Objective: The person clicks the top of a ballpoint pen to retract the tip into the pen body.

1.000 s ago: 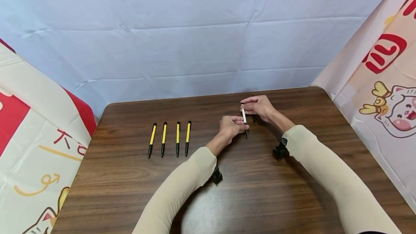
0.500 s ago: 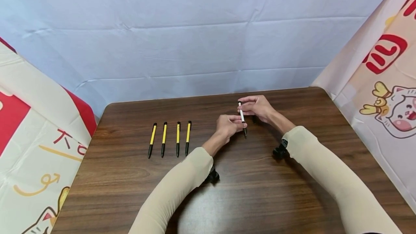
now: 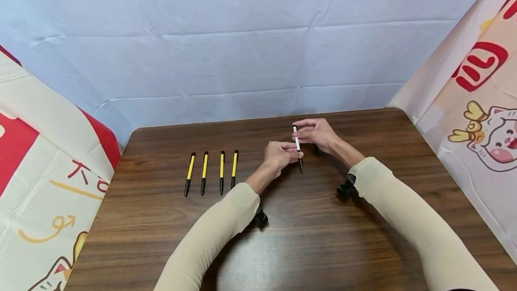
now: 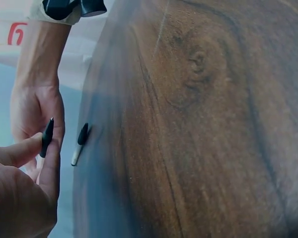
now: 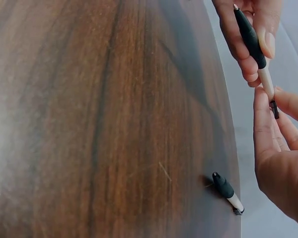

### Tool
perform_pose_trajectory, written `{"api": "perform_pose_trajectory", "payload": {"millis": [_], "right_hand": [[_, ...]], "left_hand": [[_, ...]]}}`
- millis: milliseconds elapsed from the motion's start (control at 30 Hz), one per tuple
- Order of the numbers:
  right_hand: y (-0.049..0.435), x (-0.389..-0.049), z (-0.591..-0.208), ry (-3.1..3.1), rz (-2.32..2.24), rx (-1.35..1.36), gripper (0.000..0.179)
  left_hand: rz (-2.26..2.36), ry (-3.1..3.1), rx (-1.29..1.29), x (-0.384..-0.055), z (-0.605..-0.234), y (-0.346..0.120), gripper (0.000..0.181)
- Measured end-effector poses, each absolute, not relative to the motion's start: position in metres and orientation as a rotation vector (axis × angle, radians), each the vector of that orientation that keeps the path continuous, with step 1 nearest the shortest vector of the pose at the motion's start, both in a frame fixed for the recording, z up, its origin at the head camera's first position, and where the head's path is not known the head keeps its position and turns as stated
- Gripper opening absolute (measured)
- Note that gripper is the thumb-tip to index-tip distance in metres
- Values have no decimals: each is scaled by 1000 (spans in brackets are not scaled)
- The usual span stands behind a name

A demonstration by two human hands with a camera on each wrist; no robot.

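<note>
Both hands are on one white pen (image 3: 297,143) with a black grip, held above the table. Its black point aims down toward the near side. My left hand (image 3: 278,155) pinches it around the black grip between thumb and fingers. At the black clip end, my right hand (image 3: 318,134) holds the barrel between thumb and fingertips, as the right wrist view shows. A second white pen (image 5: 224,187) with a black grip lies on the table; in the head view my right hand mostly covers it.
Several yellow pens with black grips, among them the leftmost yellow pen (image 3: 189,169), lie in a spaced row at left on the brown wooden table (image 3: 315,246). A pale cloth (image 3: 242,57) hangs behind the table's far edge, with printed cloths at both sides.
Both hands and the white pen between them have shifted slightly left, the left hand a little more. The yellow pens have stayed in place.
</note>
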State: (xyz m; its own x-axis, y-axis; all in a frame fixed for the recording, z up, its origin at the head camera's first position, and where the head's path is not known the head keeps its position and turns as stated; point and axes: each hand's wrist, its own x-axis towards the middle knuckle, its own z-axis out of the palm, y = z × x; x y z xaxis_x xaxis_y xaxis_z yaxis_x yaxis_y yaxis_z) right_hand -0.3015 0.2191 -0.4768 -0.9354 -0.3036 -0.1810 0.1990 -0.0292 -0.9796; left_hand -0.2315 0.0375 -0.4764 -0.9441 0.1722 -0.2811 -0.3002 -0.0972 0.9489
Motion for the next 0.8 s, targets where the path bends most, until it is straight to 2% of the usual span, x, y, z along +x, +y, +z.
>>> {"api": "perform_pose_trajectory", "payload": {"millis": [600, 800], "right_hand": [[211, -303, -475, 1921, -2032, -113, 53], [210, -302, -473, 1912, -2013, -122, 59]], "left_hand": [[2102, 1895, -119, -230, -472, 29, 34], [2091, 1896, -134, -229, -473, 28, 33]]}}
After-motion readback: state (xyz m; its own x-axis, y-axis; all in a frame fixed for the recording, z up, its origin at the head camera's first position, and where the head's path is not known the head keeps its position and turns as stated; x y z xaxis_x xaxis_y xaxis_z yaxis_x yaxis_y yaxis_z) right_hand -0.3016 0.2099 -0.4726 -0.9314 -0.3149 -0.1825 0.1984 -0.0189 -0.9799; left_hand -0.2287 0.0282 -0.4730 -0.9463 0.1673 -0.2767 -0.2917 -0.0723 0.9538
